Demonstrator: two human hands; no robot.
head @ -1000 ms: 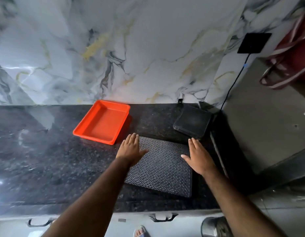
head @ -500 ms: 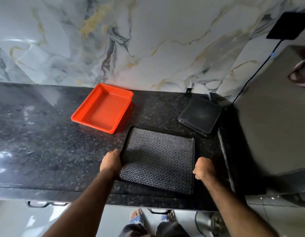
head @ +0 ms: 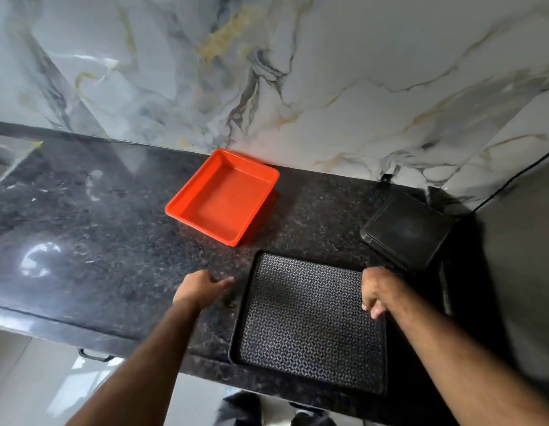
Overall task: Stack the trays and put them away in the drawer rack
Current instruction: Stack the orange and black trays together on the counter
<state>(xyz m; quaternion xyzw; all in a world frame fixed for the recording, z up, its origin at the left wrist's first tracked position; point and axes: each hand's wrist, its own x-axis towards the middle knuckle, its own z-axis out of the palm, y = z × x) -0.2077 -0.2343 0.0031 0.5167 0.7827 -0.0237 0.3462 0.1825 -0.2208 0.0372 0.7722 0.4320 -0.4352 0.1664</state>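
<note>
Black patterned tray (head: 310,321) lies flat near the table's (head: 98,241) front edge; the right hand (head: 379,292) curls over its right rim, gripping it, likely to lift. The left hand (head: 202,289) hovers loosely open beside it, holding nothing. An orange tray (head: 224,196) waits behind, a dark tray (head: 405,230) rightward, marble wall (head: 297,72) beyond.

no readable text, label or number anywhere; black tray's (head: 310,321) pattern perhaps decorative only.
</note>
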